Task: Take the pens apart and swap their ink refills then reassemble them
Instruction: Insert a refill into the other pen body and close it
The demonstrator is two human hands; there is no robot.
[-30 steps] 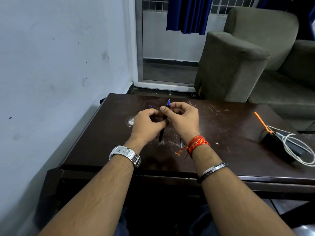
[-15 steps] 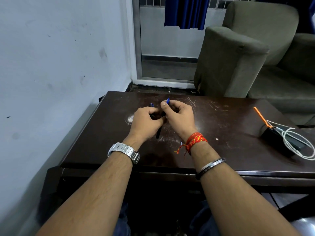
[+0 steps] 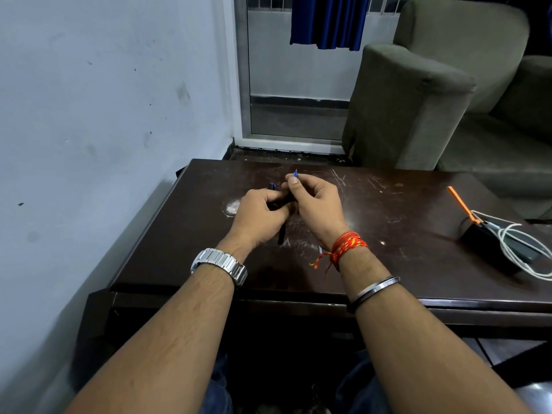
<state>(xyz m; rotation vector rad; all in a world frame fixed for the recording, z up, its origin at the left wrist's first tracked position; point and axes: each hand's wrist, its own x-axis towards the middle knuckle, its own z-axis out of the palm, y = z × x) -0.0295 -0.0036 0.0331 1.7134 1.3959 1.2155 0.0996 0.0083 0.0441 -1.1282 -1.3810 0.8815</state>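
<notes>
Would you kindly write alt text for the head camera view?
Two hands meet over a scratched dark table: the left hand grips a dark pen, and the right hand pinches a blue pen tip. A black box with white cable sits at right.

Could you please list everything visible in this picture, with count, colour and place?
Table: one, dark brown, scratched, centre.
Pen barrel: one, black, in left grip.
Pen tip: one, blue, above right fingers.
Black box: one, table's right edge.
Cable: one, white, coiled on box.
Orange strip: one, by box.
Armchair: grey-green, behind table.
Curtain: blue, top.
Left hand: silver watch.
Right hand: red thread, steel bangle.
</notes>
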